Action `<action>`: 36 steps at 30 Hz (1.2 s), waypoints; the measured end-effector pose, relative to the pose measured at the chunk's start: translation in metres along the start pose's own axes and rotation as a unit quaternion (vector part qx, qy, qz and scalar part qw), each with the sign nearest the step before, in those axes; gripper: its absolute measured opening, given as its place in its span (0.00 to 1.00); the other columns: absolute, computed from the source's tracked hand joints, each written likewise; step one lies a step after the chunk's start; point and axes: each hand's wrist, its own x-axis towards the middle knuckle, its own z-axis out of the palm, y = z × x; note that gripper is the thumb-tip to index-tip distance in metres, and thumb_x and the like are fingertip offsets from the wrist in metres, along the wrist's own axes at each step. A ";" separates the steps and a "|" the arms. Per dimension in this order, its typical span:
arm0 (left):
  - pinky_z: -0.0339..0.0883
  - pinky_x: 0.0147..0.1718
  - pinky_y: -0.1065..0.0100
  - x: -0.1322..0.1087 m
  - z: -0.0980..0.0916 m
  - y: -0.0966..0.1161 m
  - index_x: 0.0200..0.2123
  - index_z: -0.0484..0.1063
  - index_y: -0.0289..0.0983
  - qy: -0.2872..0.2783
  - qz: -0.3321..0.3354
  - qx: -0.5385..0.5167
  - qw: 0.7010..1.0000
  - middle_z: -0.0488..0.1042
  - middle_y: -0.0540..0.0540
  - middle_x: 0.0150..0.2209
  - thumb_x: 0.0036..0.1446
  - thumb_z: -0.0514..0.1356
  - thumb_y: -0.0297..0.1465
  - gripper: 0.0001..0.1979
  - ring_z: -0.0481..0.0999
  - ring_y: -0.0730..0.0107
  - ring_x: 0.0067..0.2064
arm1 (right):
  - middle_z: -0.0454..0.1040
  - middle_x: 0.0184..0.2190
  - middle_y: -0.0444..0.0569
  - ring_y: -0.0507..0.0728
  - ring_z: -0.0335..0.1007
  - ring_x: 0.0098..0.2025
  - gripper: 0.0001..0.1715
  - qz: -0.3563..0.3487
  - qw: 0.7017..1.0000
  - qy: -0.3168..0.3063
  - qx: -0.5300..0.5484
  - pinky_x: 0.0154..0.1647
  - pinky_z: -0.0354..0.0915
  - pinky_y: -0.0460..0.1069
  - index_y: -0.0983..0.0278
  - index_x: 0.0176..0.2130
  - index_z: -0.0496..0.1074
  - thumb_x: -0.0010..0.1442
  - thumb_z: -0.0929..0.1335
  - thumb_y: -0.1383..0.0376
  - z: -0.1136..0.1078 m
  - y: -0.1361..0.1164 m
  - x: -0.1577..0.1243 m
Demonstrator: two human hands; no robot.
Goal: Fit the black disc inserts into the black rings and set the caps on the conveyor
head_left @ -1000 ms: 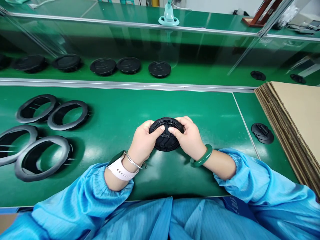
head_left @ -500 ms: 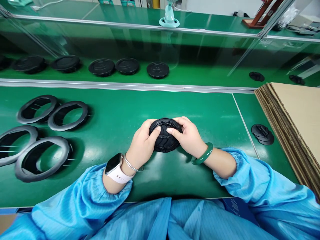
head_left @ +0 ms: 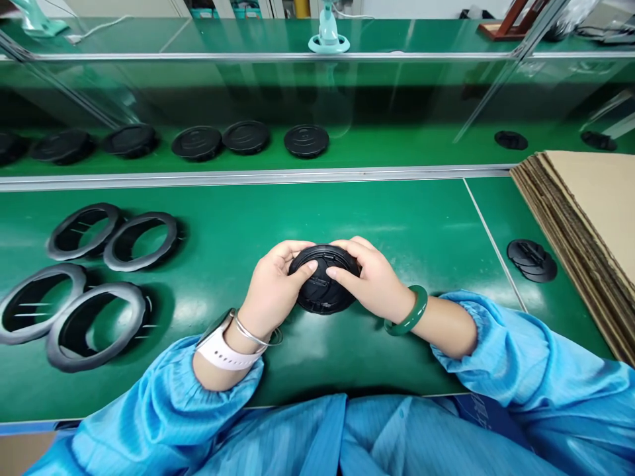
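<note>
A round black part [head_left: 325, 294] with a raised rim is held between both hands above the green table [head_left: 317, 370]. My left hand [head_left: 278, 284] grips its left side, thumb on the inner face and fingers around the rim. On the opposite side my right hand [head_left: 374, 277] holds it the same way, its thumb pointing inward near the other thumb. The fingers behind the rim are partly hidden. Several black rings [head_left: 133, 317] lie on the table to the left. Flat black discs [head_left: 532, 260] lie overlapping at the right.
Brown cardboard sheets [head_left: 590, 218] are stacked at the right edge. Behind the metal rail [head_left: 347, 174], several round black lids [head_left: 306, 141] stand in a row on the green surface. A mint-coloured stand [head_left: 328, 39] is on the upper shelf.
The camera view has shifted a little. Both hands still hold the round part, which now faces slightly differently; my left wrist has turned, so the watch face shows less.
</note>
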 end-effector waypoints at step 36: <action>0.66 0.49 0.56 -0.013 0.009 -0.002 0.45 0.63 0.41 0.020 0.030 0.152 0.988 0.73 0.44 0.43 0.61 0.56 0.33 0.09 0.74 0.58 0.47 | 0.76 0.38 0.46 0.59 0.72 0.42 0.13 0.062 0.997 -0.031 0.013 0.46 0.67 0.55 0.61 0.40 0.72 0.57 0.73 0.58 -0.003 0.003 0.007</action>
